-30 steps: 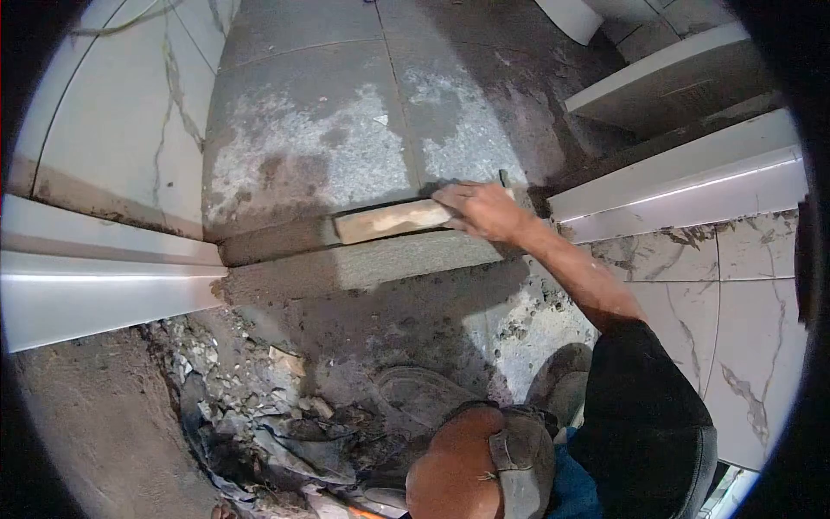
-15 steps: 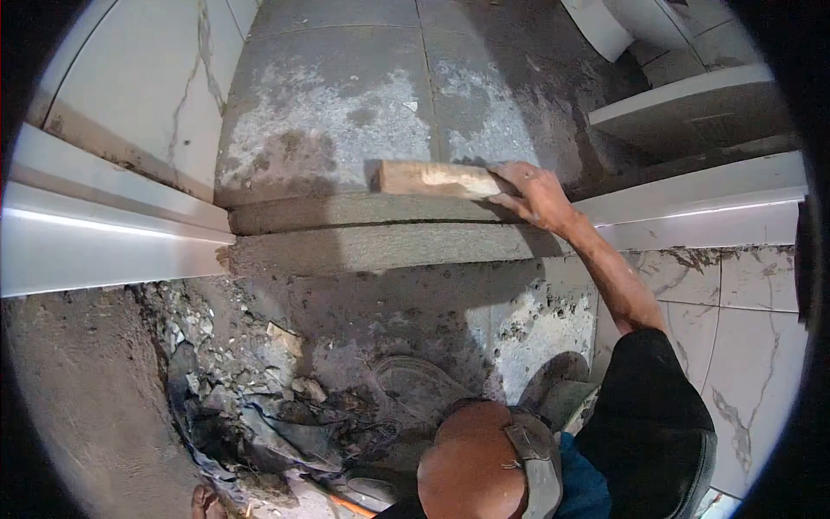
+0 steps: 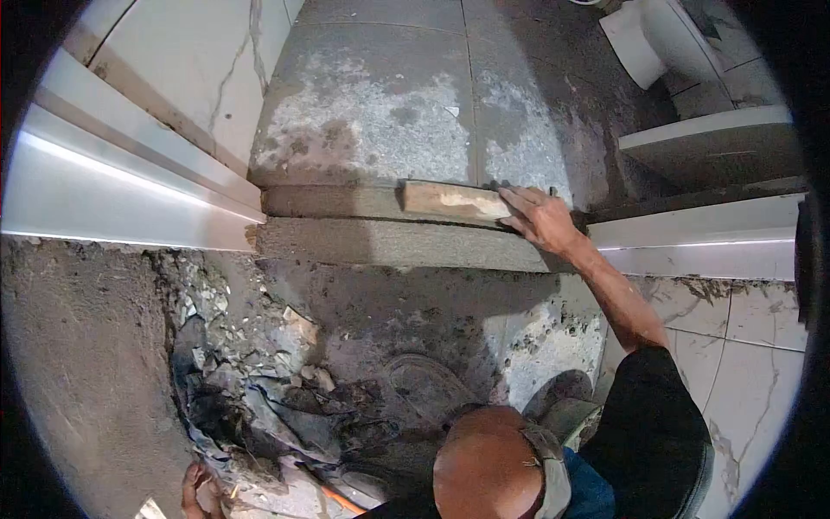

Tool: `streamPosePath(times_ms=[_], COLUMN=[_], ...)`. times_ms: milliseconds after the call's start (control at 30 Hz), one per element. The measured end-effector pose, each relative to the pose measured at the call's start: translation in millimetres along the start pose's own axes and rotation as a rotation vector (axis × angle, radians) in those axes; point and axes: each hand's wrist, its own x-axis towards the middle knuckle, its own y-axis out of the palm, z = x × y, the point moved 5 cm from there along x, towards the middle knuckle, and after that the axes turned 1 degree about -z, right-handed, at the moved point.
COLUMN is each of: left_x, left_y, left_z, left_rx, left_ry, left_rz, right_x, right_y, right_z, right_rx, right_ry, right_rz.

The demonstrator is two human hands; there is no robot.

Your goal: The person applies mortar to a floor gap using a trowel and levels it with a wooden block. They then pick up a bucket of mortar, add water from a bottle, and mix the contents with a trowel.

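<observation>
My right hand [image 3: 546,223] is closed around the right end of a short wooden block [image 3: 450,201]. The block lies lengthwise along the far strip of the grey mortar threshold [image 3: 406,243], seemingly touching it. A dark groove runs between the threshold's two strips. At the lower left edge, my left hand [image 3: 199,493] is partly in view, low beside rubble and crumpled dark sheeting [image 3: 294,424]. Its visible fingers are slightly bent and apart, with nothing seen in them.
White door frame pieces flank the threshold on the left [image 3: 130,190] and right [image 3: 692,246]. Beyond lies a dusty tiled floor [image 3: 372,112], with a white toilet base [image 3: 635,43] at the far right. Broken tile rubble [image 3: 233,329] lies at left. A bare knee [image 3: 488,467] is close below.
My right hand has brought the wooden block down and nearer, from the threshold's far edge onto its far strip. More of my left hand shows. The camera view has shifted.
</observation>
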Motion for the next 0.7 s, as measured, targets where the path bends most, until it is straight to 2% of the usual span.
streamPosePath(times_ms=[100, 133, 200, 333, 400, 433, 533, 600, 700], left_x=[-2, -1, 0, 0, 1, 1, -2, -3, -1], left_y=[14, 9, 4, 1, 3, 3, 5, 4, 2], left_z=[41, 31, 9, -1, 0, 1, 10, 11, 8], left_rx=[-0.112, -0.108, -0.019, -0.012, -0.011, -0.012, -0.002, 0.002, -0.032], left_ry=[0.029, 0.026, -0.027, -0.078, -0.039, -0.019, -0.022, -0.033, -0.071], left_rz=[-0.131, -0.135, 0.005, 0.018, 0.022, 0.006, 0.001, 0.008, 0.019], right_x=[25, 35, 57, 88, 93, 93, 71, 47, 13], right_y=[7, 10, 26, 32, 20, 16, 22, 11, -6], right_z=[30, 39, 52, 95, 105, 104, 74, 50, 12], right_rx=[0.012, 0.02, 0.007, 0.009, 0.036, 0.07, -0.007, -0.037, 0.056], right_ry=[-0.043, -0.075, -0.131, -0.194, -0.146, -0.122, -0.131, -0.057, 0.01], right_rz=[-0.034, -0.067, -0.105, -0.157, -0.079, -0.015, -0.01, 0.063, 0.092])
